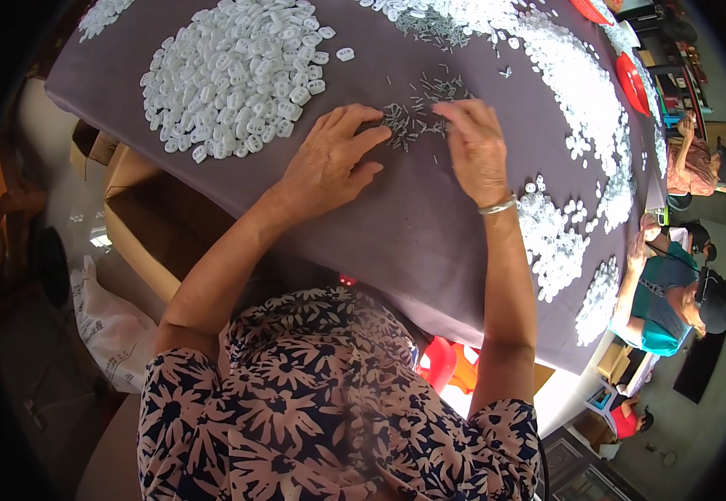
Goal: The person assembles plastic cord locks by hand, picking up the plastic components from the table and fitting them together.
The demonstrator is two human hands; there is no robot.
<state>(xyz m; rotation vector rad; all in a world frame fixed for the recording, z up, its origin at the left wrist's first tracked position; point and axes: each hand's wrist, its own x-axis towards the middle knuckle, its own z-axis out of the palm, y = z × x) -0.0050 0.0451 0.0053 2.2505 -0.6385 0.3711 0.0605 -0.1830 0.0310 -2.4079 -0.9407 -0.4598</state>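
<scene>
My left hand (330,159) rests on the dark purple-grey cloth (413,225), its fingertips pinched at the edge of a small heap of thin metal pins (417,117). My right hand (476,146), with a silver bangle on the wrist, lies palm down on the other side of the same heap, fingers curled onto the pins. A large pile of small white plastic pieces (233,71) lies beyond my left hand. More white pieces (551,238) are strewn to the right of my right wrist. Whether either hand pinches a pin is hidden by the fingers.
A long band of white pieces (580,83) runs along the far right of the cloth, by red trays (633,83). An open cardboard box (142,221) and a white sack (112,321) sit at the lower left. Other people (672,292) sit at the right.
</scene>
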